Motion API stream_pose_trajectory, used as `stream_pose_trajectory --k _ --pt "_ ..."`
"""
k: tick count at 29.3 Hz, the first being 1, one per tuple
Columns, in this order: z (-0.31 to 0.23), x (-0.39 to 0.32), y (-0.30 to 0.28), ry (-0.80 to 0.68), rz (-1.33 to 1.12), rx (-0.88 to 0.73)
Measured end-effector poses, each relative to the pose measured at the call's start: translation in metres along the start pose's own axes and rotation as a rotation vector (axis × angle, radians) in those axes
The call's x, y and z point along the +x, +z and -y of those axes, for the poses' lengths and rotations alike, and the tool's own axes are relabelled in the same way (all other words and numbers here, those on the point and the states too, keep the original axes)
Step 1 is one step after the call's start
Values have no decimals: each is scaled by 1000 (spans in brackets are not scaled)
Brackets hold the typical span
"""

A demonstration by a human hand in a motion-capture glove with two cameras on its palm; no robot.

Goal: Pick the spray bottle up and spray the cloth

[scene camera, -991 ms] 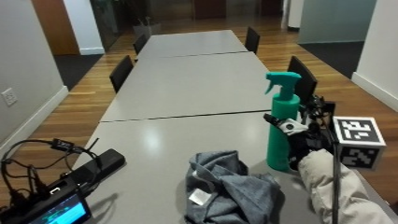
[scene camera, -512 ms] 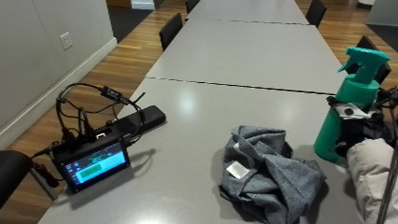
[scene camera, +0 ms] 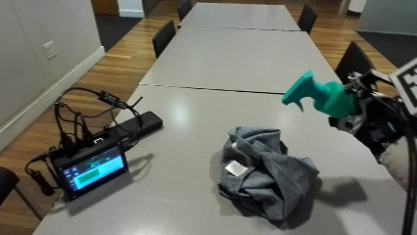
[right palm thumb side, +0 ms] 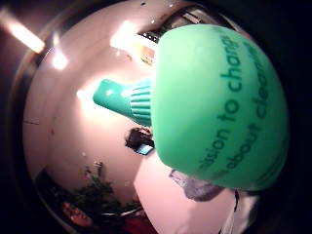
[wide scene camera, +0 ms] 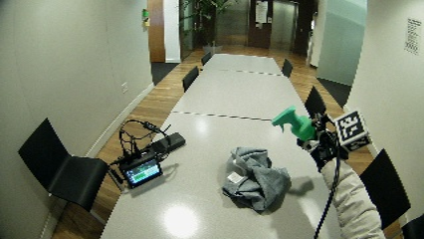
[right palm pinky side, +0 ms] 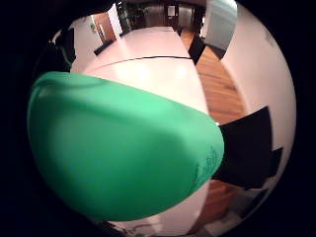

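Outside view: right hand (scene camera: 365, 120) holds spray bottle (scene camera: 319, 95) above cloth (scene camera: 267, 171)

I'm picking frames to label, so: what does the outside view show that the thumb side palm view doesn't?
Only the outside view shows the gloved right hand holding the spray bottle off the table, and the tablet's cables. Only the palm view shows the printed lettering on the bottle's body. Both show the bottle's nozzle, the grey cloth and the tablet.

Right hand (scene camera: 375, 122) in black glove; puffy beige sleeve (wide scene camera: 351, 199) on arm
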State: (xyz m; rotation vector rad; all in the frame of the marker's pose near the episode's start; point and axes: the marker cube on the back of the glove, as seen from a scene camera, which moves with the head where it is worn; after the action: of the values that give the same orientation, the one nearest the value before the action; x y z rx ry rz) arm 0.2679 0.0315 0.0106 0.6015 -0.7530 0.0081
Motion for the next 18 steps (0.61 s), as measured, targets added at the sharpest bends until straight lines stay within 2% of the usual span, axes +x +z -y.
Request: stream_pose_trajectory --k 6,9,12,18 --pt "35 -72 33 -296 -397 -182" --pt "41 -85 39 -345 -532 -189" --pt "43 -84 40 -326 -485 -173" --pt "35 -75 32 -223 -183 -145"
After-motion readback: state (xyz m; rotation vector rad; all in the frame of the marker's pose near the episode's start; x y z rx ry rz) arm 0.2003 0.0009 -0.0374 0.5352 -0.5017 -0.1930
